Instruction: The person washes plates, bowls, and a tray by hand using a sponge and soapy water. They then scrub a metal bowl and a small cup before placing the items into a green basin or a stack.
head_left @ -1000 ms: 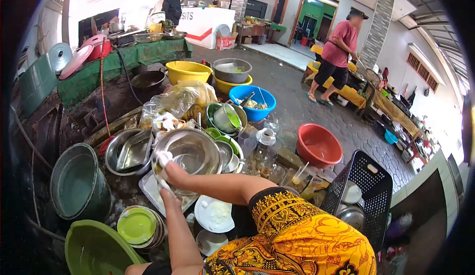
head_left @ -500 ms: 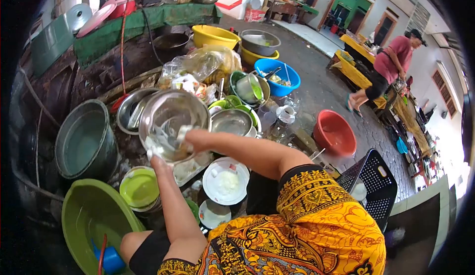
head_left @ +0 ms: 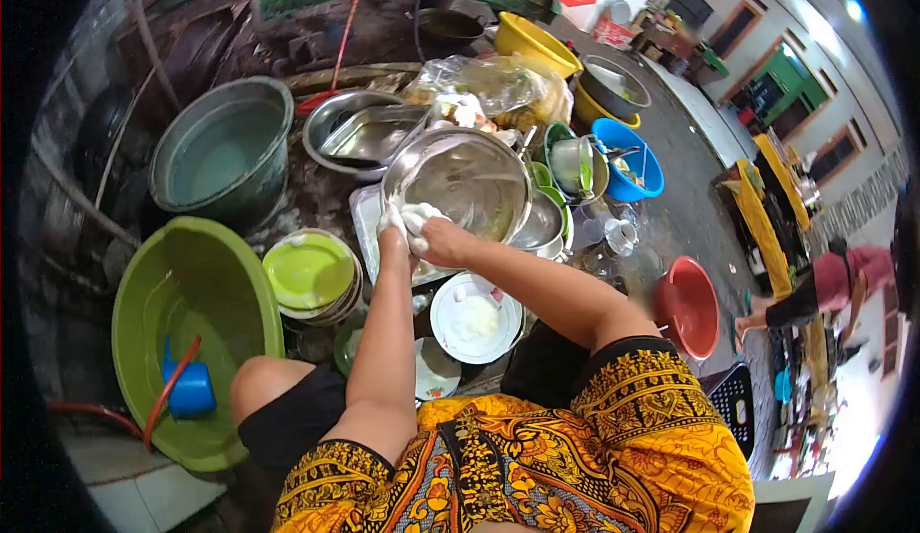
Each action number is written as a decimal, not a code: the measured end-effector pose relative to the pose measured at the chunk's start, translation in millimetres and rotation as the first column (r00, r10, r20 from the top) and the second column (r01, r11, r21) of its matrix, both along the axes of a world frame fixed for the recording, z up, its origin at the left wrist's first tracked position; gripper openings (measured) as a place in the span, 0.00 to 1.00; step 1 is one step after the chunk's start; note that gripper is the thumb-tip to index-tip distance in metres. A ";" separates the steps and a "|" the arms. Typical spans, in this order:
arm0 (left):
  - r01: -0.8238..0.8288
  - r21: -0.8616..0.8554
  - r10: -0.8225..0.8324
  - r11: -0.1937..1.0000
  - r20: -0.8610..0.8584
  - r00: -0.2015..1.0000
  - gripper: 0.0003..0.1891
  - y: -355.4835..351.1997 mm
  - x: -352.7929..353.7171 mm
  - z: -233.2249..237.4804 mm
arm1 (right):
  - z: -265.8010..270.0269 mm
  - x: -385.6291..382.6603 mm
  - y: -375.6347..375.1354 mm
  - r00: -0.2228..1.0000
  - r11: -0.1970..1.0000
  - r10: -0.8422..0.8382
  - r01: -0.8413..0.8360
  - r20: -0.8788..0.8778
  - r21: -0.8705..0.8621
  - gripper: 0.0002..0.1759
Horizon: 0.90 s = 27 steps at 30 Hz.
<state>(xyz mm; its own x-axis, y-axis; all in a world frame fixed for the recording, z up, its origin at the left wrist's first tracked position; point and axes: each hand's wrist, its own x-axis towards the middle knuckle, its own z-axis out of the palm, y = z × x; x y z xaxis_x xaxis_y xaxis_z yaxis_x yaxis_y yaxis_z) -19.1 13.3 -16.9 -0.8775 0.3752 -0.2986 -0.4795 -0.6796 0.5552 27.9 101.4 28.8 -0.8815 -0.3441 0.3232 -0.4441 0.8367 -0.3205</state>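
A large metal bowl [head_left: 470, 178], smeared with suds inside, is tilted up in front of me. Its near left rim is gripped by my left hand [head_left: 392, 226], whose fingers are partly covered in foam. My right hand [head_left: 436, 236] is closed on something white and foamy at the same rim, close beside my left hand. Below the bowl a white plate [head_left: 476, 318] holds a pale sudsy heap. Green plates [head_left: 309, 270] with suds are stacked to the left. A pale tray [head_left: 367, 217] is partly hidden under the bowl.
At left stand a grey tub of water [head_left: 222, 150] and a green tub [head_left: 196, 293] with a blue dipper [head_left: 194, 389]. Beyond are a blue basin [head_left: 628, 159], a yellow basin [head_left: 537, 46] and a red basin [head_left: 686, 309]. Another person [head_left: 843, 284] is at the far right.
My right hand has moved from inside the bowl to its near left rim, beside my left hand. The view has shifted and rotated, and the other person appears lower and farther right.
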 end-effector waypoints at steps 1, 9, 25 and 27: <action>0.017 -0.059 -0.013 0.998 0.067 0.998 0.19 -6.3 -5.4 -5.9 | 0.6 3.6 -3.2 0.980 0.999 0.051 -0.053 0.192 0.005 0.24; -0.062 0.068 0.048 0.996 0.187 0.981 0.25 -3.4 -40.5 -60.3 | 43.2 7.7 -1.2 0.818 0.926 -0.214 -0.004 0.534 0.378 0.18; -0.598 -0.786 0.089 0.154 -0.592 0.801 0.11 -30.9 -0.5 0.3 | 55.1 -7.0 2.6 0.958 0.961 -0.255 0.235 -0.134 -0.149 0.21; -0.534 -0.843 0.065 0.071 -0.530 0.845 0.13 -21.5 -13.7 -30.4 | 37.6 1.5 -23.3 0.897 0.900 -0.417 0.385 0.147 0.204 0.21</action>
